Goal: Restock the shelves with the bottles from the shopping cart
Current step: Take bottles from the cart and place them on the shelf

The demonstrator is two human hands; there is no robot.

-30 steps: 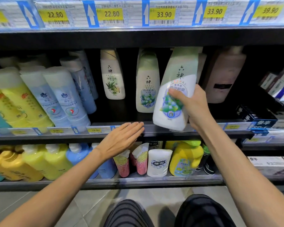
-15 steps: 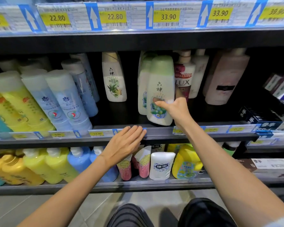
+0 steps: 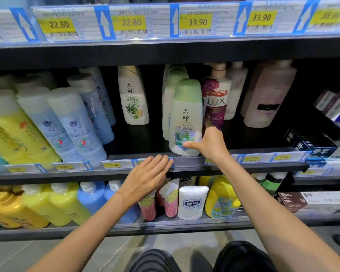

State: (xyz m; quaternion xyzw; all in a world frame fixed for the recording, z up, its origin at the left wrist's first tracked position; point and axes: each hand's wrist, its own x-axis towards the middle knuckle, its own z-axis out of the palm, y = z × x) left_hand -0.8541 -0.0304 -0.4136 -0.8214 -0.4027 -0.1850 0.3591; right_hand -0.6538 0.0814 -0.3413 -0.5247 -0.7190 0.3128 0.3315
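Both hands are working: my right hand (image 3: 208,143) is pinching the upright green-capped bottle (image 3: 186,118), my left hand (image 3: 145,179) resting spread near-left on the shelf edge (image 3: 188,163).

The top shelf's price strip (image 3: 165,22) shows yellow tags reading 22.80, 22.80, 33.90, 33.90. Below it, the purple bottle (image 3: 215,103) reads "LUX" and "100g". Left of that, the green-capped bottle (image 3: 186,122) carries 六神. On the lower strip (image 3: 114,165), one tag reads 18.90.

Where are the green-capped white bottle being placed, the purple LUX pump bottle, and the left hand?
Green-capped white bottle (image 3: 186,116): head view, label.
Purple LUX pump bottle (image 3: 216,101): head view, front label.
Left hand (image 3: 145,178): head view, back of hand.
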